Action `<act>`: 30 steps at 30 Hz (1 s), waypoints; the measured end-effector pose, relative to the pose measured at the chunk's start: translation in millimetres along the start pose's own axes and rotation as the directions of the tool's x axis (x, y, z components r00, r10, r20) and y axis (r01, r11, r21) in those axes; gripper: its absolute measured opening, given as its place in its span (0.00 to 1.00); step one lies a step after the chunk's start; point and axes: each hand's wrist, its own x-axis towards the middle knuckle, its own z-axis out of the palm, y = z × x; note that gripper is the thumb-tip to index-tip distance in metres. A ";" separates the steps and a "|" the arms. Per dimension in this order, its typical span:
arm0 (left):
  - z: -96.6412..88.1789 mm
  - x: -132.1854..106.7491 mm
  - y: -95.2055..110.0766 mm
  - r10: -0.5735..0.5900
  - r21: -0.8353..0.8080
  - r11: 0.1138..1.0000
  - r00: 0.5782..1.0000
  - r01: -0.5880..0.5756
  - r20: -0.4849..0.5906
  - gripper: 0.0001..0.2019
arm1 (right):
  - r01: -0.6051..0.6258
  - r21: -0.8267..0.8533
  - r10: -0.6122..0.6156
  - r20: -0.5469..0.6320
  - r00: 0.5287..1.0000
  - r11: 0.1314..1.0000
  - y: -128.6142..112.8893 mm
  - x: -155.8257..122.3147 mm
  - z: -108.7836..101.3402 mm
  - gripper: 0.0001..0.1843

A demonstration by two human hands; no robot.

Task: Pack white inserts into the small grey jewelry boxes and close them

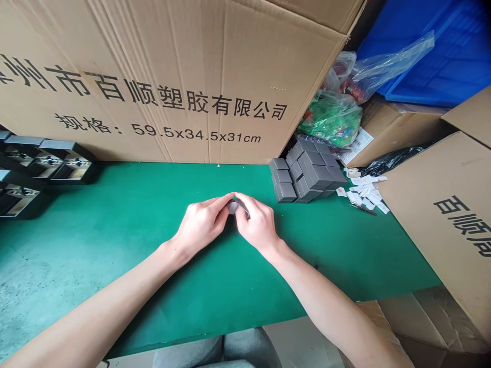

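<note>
Both hands meet over the middle of the green table (215,286), fingertips together around a small dark grey box (233,207). My left hand (204,221) grips its left side, thumb and fingers closed. On the other side my right hand (257,219) pinches the box, and a thin dark edge shows beside the thumb. Most of the box is hidden by the fingers. Just beyond my right hand stands a stack of similar grey boxes (307,171).
A large printed carton (184,61) walls off the back. Open black boxes (69,161) stand at the left. White slips (366,193) lie right of the stack, near bagged items (333,115) and a blue crate (429,61). Another carton (441,220) borders the right side.
</note>
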 end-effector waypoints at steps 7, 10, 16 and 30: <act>-1.1 0.9 1.3 -0.003 0.009 1.000 0.999 0.002 0.052 0.22 | 0.006 -0.006 -0.006 0.028 1.000 1.000 3.2 -2.0 1.6 0.21; -1.3 1.1 1.5 0.002 0.019 1.000 0.999 -0.003 0.034 0.21 | 0.006 -0.022 -0.005 0.044 0.999 1.000 3.3 -1.5 1.7 0.21; -1.4 1.2 2.7 -0.015 0.045 0.999 1.000 0.015 0.011 0.20 | -0.020 0.000 0.020 0.040 0.999 1.000 0.1 -0.1 0.5 0.18; -0.6 2.5 1.2 -0.064 -0.022 0.998 0.996 0.065 0.057 0.21 | -0.033 0.047 0.029 0.086 0.996 0.998 6.0 -1.5 6.3 0.21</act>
